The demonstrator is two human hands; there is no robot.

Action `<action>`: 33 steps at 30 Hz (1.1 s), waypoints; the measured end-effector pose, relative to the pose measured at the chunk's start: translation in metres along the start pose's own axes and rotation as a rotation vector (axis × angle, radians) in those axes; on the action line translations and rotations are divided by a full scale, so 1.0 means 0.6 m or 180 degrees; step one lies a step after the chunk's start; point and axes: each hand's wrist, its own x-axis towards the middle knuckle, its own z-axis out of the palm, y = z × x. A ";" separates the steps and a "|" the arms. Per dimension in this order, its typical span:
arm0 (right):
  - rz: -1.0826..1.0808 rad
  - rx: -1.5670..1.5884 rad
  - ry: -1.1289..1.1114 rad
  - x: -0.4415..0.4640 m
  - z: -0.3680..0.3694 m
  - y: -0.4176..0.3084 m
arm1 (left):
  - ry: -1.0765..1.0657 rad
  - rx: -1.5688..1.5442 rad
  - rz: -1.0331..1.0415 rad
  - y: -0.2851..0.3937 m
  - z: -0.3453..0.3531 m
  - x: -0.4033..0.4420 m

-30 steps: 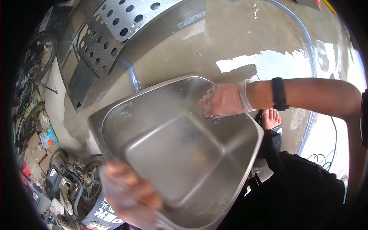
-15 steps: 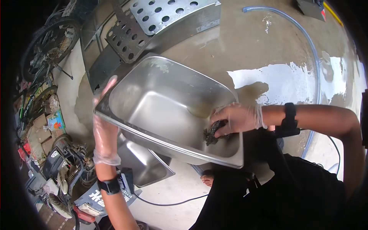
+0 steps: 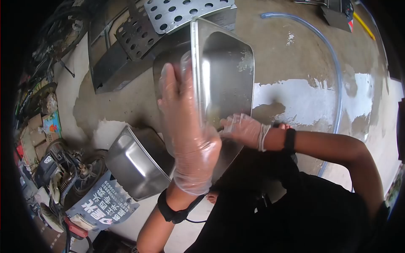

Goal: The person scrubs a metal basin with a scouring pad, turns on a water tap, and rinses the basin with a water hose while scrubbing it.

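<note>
A deep stainless steel pan (image 3: 230, 69) is tipped up on its side in front of me, its opening facing right. My left hand (image 3: 181, 109), in a clear plastic glove, lies with fingers stretched out against the pan's outer wall beside the rim, slightly blurred. My right hand (image 3: 244, 130), gloved too, reaches into the lower part of the pan with its fingers curled. The dark steel wool scrubber seen in that hand half a second ago is now hidden beneath it. A second steel pan (image 3: 137, 164) rests on the floor at lower left.
Perforated metal steps (image 3: 179, 14) stand at the back. A clear hose (image 3: 335, 71) curves across the wet floor (image 3: 291, 101) on the right. Left are a bicycle (image 3: 63, 38), boxes (image 3: 40, 130), a motorbike part (image 3: 63, 168) and a printed sign (image 3: 101, 204).
The pan has turned from lying with its opening up to standing on its side. My left hand has moved right along with it; my right hand has shifted slightly, and the scrubber is out of sight.
</note>
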 end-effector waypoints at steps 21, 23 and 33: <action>0.0262 -0.1706 0.0670 0.143 -0.127 0.166 | 0.0221 -0.0820 -0.0283 -0.030 0.013 0.028; -0.0176 -0.1234 0.0623 0.095 -0.040 0.142 | 0.0151 -0.0816 -0.0250 -0.034 0.015 0.037; 0.0132 -0.0790 -0.0067 0.000 -0.117 0.153 | 0.0328 -0.0875 -0.0085 -0.051 0.022 0.045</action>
